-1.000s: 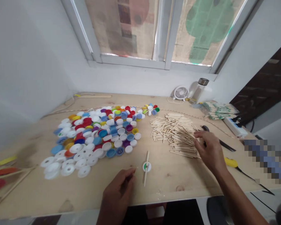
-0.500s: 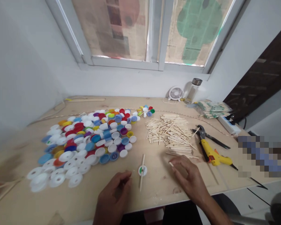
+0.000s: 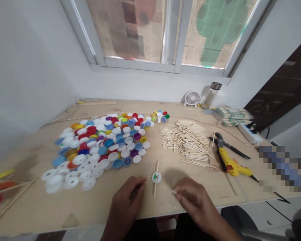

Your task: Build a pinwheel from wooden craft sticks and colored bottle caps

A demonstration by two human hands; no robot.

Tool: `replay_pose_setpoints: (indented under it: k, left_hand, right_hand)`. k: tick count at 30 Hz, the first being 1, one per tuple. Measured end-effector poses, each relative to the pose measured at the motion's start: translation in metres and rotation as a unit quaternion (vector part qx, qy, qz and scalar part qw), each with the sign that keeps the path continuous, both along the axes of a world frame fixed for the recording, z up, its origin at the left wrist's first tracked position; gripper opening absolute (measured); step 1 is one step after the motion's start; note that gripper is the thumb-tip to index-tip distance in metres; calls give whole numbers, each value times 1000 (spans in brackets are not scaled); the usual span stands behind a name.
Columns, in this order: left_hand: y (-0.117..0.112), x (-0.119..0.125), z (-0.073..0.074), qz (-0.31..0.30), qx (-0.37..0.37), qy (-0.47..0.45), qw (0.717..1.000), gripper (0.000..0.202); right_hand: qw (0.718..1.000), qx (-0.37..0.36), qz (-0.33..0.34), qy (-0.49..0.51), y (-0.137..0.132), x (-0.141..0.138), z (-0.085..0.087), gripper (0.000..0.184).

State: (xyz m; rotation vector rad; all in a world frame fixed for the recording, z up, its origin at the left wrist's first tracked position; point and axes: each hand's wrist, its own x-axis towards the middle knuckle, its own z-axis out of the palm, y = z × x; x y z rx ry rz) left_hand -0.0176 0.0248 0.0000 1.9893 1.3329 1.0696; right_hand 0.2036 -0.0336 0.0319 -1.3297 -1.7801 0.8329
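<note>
A round white bottle cap (image 3: 158, 179) with a green mark lies on the table, a thin wooden stick (image 3: 157, 166) across it, roughly upright in view. Just left of the cap is my left hand (image 3: 127, 201), thumb and fingertips pinched together. A faint pale bit shows at those fingertips, too small to name. My right hand (image 3: 197, 202), to the right of the cap, is closed in a pinch. The pale end of a wooden stick (image 3: 174, 192) pokes out between its thumb and forefinger; the rest is hidden.
Many coloured bottle caps (image 3: 100, 140) spread on the left, a pile of wooden sticks (image 3: 188, 139) right of centre. Farther right are pliers (image 3: 219, 140), a yellow glue gun (image 3: 232, 162) and a power strip (image 3: 249, 134). A cap flower (image 3: 160, 116), fan (image 3: 192, 98) and bottle (image 3: 212, 95) stand behind.
My right hand has moved from beside the stick pile down and left toward the cap, its stick still pinched. My left hand stays beside the cap. The whole view has shifted slightly.
</note>
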Motion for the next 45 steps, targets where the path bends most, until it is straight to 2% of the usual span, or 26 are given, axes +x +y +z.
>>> replay_pose_setpoints:
  k: [3, 7, 10, 16, 20, 24, 28, 32, 37, 45]
  left_hand:
    - [4, 0, -2, -20, 26, 31, 999, 17]
    - [7, 0, -1, -22, 60, 60, 996, 18]
    - [4, -1, 0, -5, 55, 52, 997, 17]
    - [-3, -5, -5, -1, 16, 40, 999, 15]
    - [0, -4, -10, -2, 15, 38, 999, 16]
    - [0, 0, -6, -20, 60, 62, 996, 15]
    - [0, 4, -1, -88, 153, 109, 978, 17]
    - [2, 8, -8, -110, 238, 134, 956, 21]
    - [3, 9, -16, -119, 244, 174, 947, 22]
    - [1, 9, -16, -116, 249, 182, 944, 26]
  right_hand:
    - [994, 29, -42, -93, 16, 12, -5, 14]
    - [976, 70, -41, -201, 29, 10, -13, 15]
    - [966, 85, -32, -244, 33, 1, -14, 16]
    - [963, 107, -22, -245, 34, -12, -12, 17]
    - [953, 123, -42, -272, 36, -15, -15, 15]
    - [949, 126, -58, -285, 40, -16, -18, 15]
    - [956, 127, -60, -258, 39, -16, -22, 17]
    - [963, 120, -54, -236, 37, -15, -25, 18]
    - [966, 115, -60, -222, 36, -15, -25, 18]
    - [963, 129, -68, -228, 38, -15, -27, 18]
